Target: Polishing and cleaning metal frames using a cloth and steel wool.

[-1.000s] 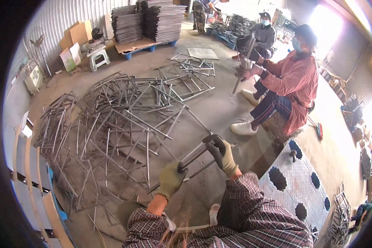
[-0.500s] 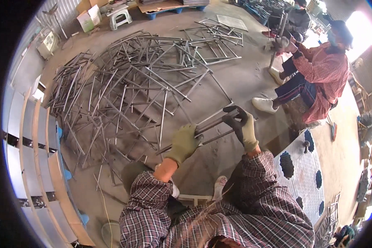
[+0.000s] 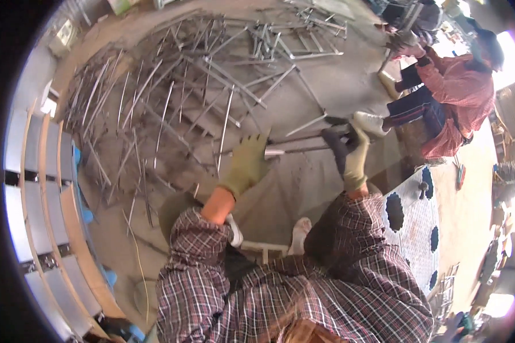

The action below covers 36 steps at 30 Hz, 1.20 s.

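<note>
A big heap of metal rods covers the floor, and just in front of it the left hand and right hand each grip tight one end of a metal bar, keeping it level.

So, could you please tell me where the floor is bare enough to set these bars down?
Bare concrete floor lies just below both hands, between the metal bar and your knees. Left of the left hand, the heap of metal rods crowds everything.
</note>
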Each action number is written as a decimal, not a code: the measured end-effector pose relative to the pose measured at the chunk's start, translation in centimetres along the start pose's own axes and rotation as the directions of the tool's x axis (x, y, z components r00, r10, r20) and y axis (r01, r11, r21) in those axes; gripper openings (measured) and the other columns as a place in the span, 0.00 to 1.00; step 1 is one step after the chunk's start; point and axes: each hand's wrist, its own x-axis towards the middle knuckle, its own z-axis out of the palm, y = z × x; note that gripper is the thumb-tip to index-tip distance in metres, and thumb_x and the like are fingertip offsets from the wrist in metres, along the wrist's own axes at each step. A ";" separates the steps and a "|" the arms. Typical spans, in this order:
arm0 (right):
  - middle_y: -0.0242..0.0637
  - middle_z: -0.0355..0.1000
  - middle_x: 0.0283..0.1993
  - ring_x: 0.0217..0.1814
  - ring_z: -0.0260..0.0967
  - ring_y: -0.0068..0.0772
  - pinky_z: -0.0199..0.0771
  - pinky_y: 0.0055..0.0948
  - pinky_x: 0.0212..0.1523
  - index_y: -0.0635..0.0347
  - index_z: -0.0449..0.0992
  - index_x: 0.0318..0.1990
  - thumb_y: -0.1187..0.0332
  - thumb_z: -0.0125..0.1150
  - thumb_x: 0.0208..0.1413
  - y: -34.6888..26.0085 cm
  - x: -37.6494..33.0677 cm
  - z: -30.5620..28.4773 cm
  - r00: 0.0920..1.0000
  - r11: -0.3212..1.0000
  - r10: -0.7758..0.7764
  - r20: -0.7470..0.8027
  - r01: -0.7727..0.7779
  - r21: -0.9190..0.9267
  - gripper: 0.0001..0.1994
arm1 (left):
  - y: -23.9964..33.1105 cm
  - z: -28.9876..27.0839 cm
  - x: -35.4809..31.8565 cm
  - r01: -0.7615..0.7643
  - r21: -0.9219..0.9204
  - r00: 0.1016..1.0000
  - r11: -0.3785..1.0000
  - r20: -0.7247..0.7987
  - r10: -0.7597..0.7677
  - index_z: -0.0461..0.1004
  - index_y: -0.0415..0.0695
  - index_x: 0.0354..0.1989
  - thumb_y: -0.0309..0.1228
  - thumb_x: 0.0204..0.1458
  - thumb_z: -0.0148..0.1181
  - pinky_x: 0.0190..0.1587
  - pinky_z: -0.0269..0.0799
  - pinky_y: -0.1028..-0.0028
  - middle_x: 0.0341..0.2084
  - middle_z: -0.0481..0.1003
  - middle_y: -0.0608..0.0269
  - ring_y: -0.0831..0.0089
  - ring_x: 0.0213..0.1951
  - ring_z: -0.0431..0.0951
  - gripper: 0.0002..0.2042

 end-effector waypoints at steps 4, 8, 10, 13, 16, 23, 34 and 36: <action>0.32 0.81 0.34 0.29 0.69 0.18 0.69 0.21 0.35 0.64 0.82 0.46 0.70 0.69 0.54 -0.1 0.9 0.8 0.994 1.000 -0.010 -0.106 0.013 0.021 0.13 | -2.0 -0.1 0.0 0.013 -0.178 0.994 0.984 -0.101 -0.031 0.68 0.43 0.63 0.42 0.51 0.69 0.58 0.68 0.54 0.53 0.74 0.47 0.47 0.55 0.73 0.32; 0.31 0.80 0.30 0.32 0.73 0.18 0.71 0.21 0.38 0.63 0.82 0.49 0.68 0.69 0.54 -2.5 1.6 1.2 0.994 0.997 0.046 -0.095 -0.039 0.073 0.16 | -2.9 0.5 0.1 0.090 -0.038 0.984 0.995 -0.150 -0.094 0.72 0.44 0.59 0.40 0.52 0.69 0.55 0.70 0.56 0.48 0.77 0.51 0.47 0.49 0.76 0.27; 0.37 0.81 0.38 0.42 0.77 0.22 0.73 0.23 0.42 0.65 0.77 0.56 0.70 0.67 0.55 -4.3 1.7 0.8 0.999 1.000 -0.003 -0.043 0.002 -0.008 0.21 | -2.7 0.6 0.3 0.161 -0.176 0.975 0.971 -0.128 -0.184 0.74 0.43 0.56 0.38 0.52 0.69 0.51 0.73 0.58 0.45 0.79 0.51 0.48 0.44 0.79 0.24; 0.43 0.77 0.53 0.54 0.73 0.28 0.72 0.27 0.52 0.66 0.69 0.64 0.73 0.63 0.56 -5.8 1.7 -1.1 0.974 0.974 -0.225 0.032 0.226 -0.027 0.27 | -2.3 0.3 0.9 0.203 -0.517 0.952 0.831 -0.094 -0.291 0.78 0.40 0.48 0.33 0.52 0.69 0.44 0.75 0.62 0.40 0.81 0.51 0.53 0.38 0.82 0.17; 0.43 0.73 0.57 0.62 0.66 0.34 0.63 0.31 0.63 0.65 0.67 0.64 0.72 0.58 0.60 -4.4 2.7 -5.1 0.788 0.869 -0.489 -0.375 0.399 -0.293 0.24 | -2.5 -1.2 1.6 0.004 -0.791 0.919 0.612 -0.238 -0.313 0.80 0.36 0.41 0.28 0.53 0.67 0.40 0.74 0.69 0.37 0.83 0.54 0.65 0.34 0.82 0.10; 0.40 0.70 0.58 0.58 0.68 0.31 0.66 0.34 0.59 0.61 0.66 0.64 0.59 0.52 0.67 6.4 2.4 -8.7 0.887 0.936 0.010 -0.462 0.154 0.316 0.23 | -2.8 -4.7 0.9 -0.035 -0.992 0.911 0.124 -0.083 -0.405 0.79 0.36 0.42 0.26 0.56 0.66 0.39 0.69 0.80 0.35 0.79 0.68 0.80 0.35 0.75 0.09; 0.36 0.68 0.56 0.55 0.66 0.29 0.64 0.29 0.60 0.65 0.64 0.66 0.68 0.56 0.64 -5.6 3.7 -2.1 0.930 0.976 -0.209 -0.301 0.219 0.000 0.24 | -4.8 -2.8 1.7 -0.316 -0.944 0.873 -0.093 -0.251 -0.418 0.73 0.40 0.53 0.38 0.61 0.62 0.56 0.66 0.71 0.44 0.77 0.63 0.72 0.49 0.75 0.17; 0.36 0.69 0.53 0.55 0.66 0.30 0.61 0.33 0.63 0.65 0.67 0.62 0.67 0.55 0.66 -6.8 4.2 -1.6 0.944 0.969 -0.241 -0.226 0.246 -0.006 0.20 | -4.4 -2.5 1.4 -0.344 -0.930 0.833 -0.125 -0.241 -0.499 0.71 0.40 0.56 0.38 0.61 0.62 0.63 0.64 0.69 0.48 0.77 0.61 0.69 0.55 0.75 0.19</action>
